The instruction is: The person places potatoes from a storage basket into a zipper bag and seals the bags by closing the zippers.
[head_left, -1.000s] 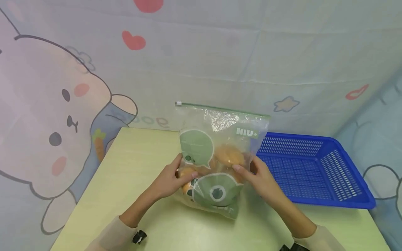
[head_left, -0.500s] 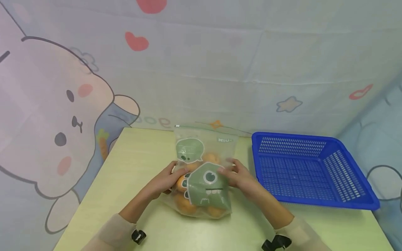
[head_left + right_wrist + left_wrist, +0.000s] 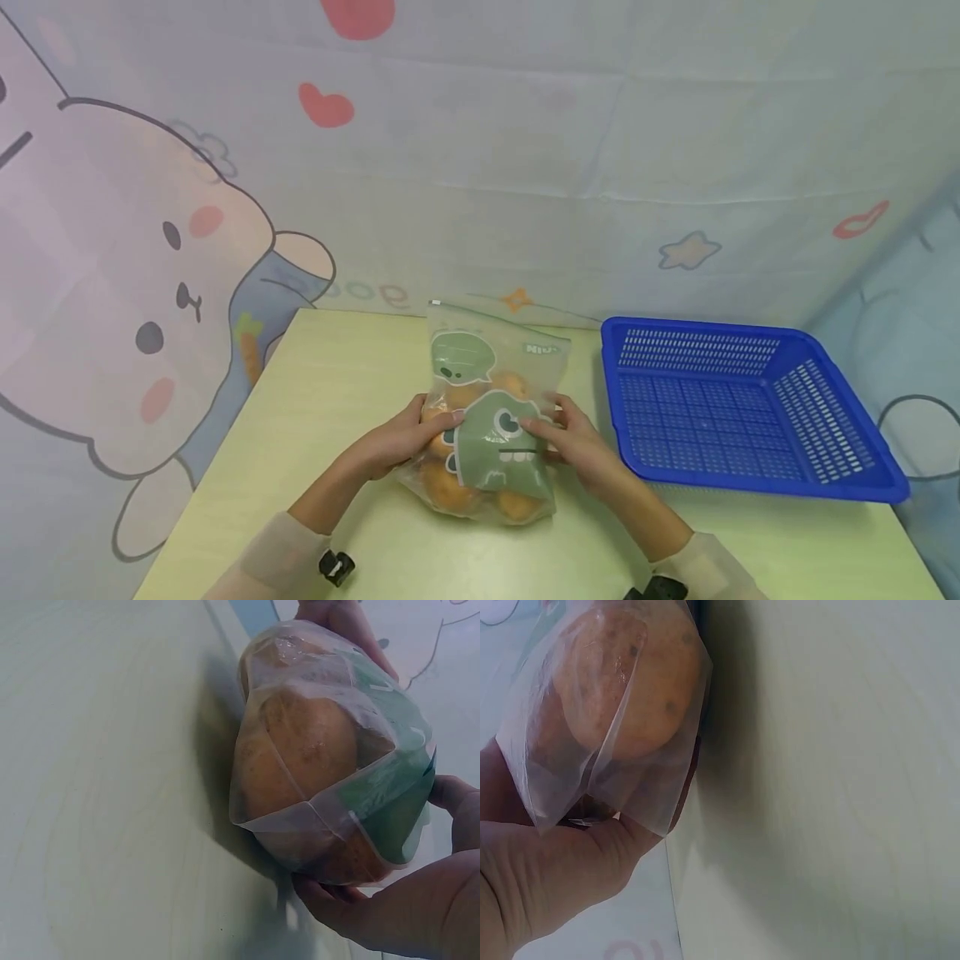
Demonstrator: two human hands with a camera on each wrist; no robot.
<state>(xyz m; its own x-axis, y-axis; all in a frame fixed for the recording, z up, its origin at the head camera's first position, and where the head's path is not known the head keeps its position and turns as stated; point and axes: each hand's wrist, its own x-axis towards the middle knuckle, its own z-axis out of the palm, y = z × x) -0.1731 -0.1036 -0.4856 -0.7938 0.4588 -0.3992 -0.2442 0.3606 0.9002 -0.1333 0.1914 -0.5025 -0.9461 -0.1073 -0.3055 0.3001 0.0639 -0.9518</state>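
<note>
A translucent zip bag point(image 3: 504, 450) with a green cartoon print stands fairly upright over the table in the head view, holding several potatoes point(image 3: 622, 682). My left hand point(image 3: 401, 435) grips its left side, thumb laid over the front and fingers behind. On the opposite side my right hand point(image 3: 579, 442) holds the bag the same way, thumb near the printed eye. The slider strip point(image 3: 495, 321) along the top looks closed. From below, the right wrist view shows the folded bottom of the bag, with a large potato point(image 3: 307, 750) pressing against the plastic.
A blue plastic basket point(image 3: 757, 492) sits on the right part of the pale yellow table point(image 3: 345, 358), a short way from my right hand. Behind the table hangs a cloth point(image 3: 510, 167) printed with a cartoon animal and hearts.
Both hands have brought the bag down and nearer, from a raised position partly in front of the basket. Over the last half second it has shifted only slightly to the right.
</note>
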